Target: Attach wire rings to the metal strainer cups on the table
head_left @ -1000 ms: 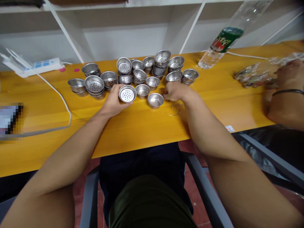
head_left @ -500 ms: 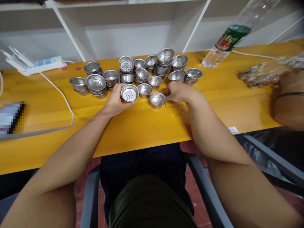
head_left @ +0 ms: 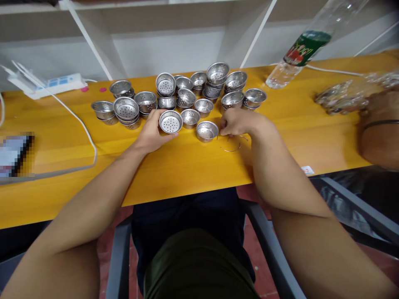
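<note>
My left hand is closed around a perforated metal cup, its holed bottom in view. My right hand is down at the table, fingers pinched, over some thin wire pieces; whether a wire is between the fingertips is too small to tell. Just left of that hand stands a single metal cup. Beyond both hands, several more perforated cups are grouped, some of them stacked, such as a tall stack at the back and another stack on the left.
A plastic bottle stands at the back right. On the left are a power strip, a white cable and a phone. Another person's hand rests beside plastic bags on the yellow table.
My right hand has shifted slightly right and toward me, over the wires. My left hand and its cup have barely moved.
</note>
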Demonstrator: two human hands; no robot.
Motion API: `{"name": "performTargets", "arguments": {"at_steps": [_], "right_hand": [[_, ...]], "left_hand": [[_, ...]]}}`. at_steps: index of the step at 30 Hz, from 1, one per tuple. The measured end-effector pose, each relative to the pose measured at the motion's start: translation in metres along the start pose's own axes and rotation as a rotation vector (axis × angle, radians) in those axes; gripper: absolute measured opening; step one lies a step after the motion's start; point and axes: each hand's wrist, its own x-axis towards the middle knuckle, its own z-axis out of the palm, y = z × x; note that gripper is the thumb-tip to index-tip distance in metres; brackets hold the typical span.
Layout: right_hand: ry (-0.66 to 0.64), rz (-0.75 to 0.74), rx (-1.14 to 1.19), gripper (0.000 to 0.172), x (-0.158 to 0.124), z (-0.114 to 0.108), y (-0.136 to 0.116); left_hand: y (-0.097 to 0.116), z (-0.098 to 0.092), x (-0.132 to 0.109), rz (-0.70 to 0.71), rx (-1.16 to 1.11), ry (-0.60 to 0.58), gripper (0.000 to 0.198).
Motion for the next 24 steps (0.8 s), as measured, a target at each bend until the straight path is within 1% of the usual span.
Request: {"name": "performTargets", "arguments": {"at_steps": [3, 5, 8, 10, 13, 15, 16, 20, 22, 24], "right_hand": [[-0.093, 0.057, -0.055, 0.016, -0.003, -0.005, -0.012], [-0.075, 0.087, -0.112, 0.006, -0.006, -0.008, -0.024], [-0.072, 0.123, -0.154, 0.025, -0.01, -0.009, -0.037], [-0.075, 0.128, -0.16, 0.031, -0.01, -0.008, -0.041], [-0.074, 0.108, -0.151, 0.024, -0.011, -0.008, -0.039], [-0.067, 0.098, -0.15, 0.016, -0.011, -0.01, -0.033], [-0.063, 0.096, -0.134, 0.014, -0.011, -0.011, -0.029], [-0.066, 0.073, 0.066, 0.031, -0.009, -0.015, -0.013], [-0.097, 0.045, 0.136, 0.032, -0.007, -0.015, -0.011], [-0.113, 0.024, 0.131, 0.027, -0.007, -0.013, -0.014]], "left_hand": [[-0.003, 0.0, 0.0, 0.003, -0.005, 0.003, 0.08], [-0.008, 0.002, -0.001, 0.002, -0.038, 0.012, 0.086], [-0.018, 0.01, 0.0, -0.018, -0.175, 0.038, 0.104], [-0.026, 0.016, 0.0, -0.032, -0.294, 0.058, 0.107], [-0.036, 0.022, 0.002, -0.053, -0.417, 0.07, 0.102], [-0.04, 0.023, 0.003, -0.078, -0.463, 0.077, 0.1], [-0.042, 0.023, 0.003, -0.089, -0.48, 0.084, 0.1], [-0.048, 0.024, 0.004, -0.085, -0.526, 0.102, 0.101], [-0.049, 0.024, 0.004, -0.076, -0.514, 0.09, 0.103], [-0.049, 0.023, 0.004, -0.077, -0.467, 0.073, 0.102]]}}
